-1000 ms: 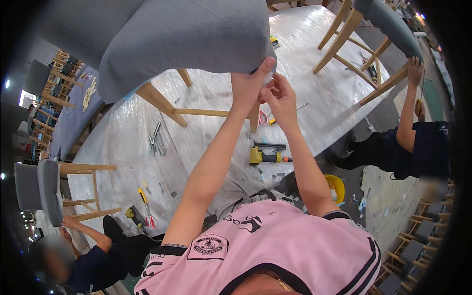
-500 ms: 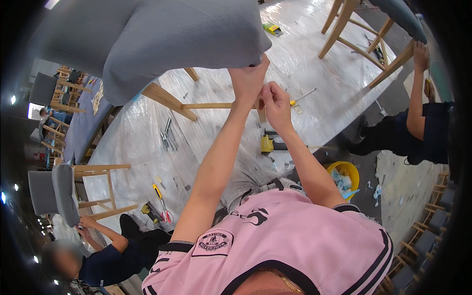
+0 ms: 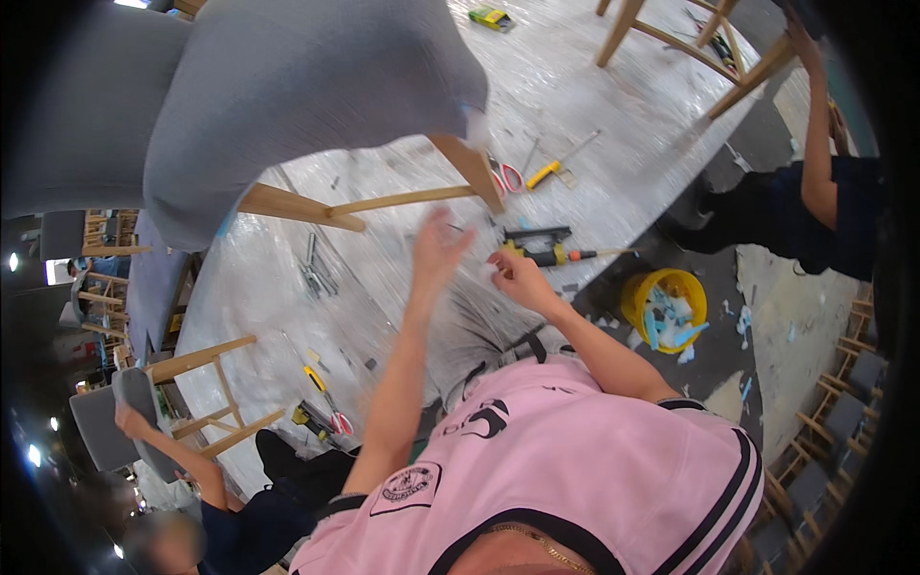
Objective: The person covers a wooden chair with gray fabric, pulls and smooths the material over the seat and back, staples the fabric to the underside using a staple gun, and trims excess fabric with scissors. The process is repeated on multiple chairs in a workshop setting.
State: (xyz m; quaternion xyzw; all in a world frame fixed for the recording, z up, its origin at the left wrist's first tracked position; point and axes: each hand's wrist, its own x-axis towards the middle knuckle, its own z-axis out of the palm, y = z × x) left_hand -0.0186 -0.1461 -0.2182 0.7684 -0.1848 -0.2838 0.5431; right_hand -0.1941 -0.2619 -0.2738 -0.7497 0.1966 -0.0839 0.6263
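A grey upholstered chair (image 3: 316,86) with wooden legs stands tilted on the plastic-covered table in front of me. My left hand (image 3: 441,251), blurred, is raised below the chair's wooden rail, fingers apart. A thin dark sliver shows between its fingers; I cannot tell whether the hand touches it. My right hand (image 3: 522,282) pinches a small white fluffy scrap (image 3: 490,271) between thumb and fingertips. Just beyond that hand lies a yellow and black staple gun (image 3: 546,255). Red-handled scissors (image 3: 508,174) and a yellow-handled screwdriver (image 3: 544,174) lie near the chair leg.
A yellow bucket (image 3: 704,305) of blue and white scraps stands on the floor at right. Metal staple strips (image 3: 316,268) and a yellow-handled knife (image 3: 313,378) lie on the table. Co-workers handle chairs at left and right. A small green-yellow box (image 3: 492,18) lies at the far side.
Both hands have come away from the chair's corner, down and toward me. The white scrap now shows in my right hand. The view has shifted, uncovering the scissors and the chair's near leg.
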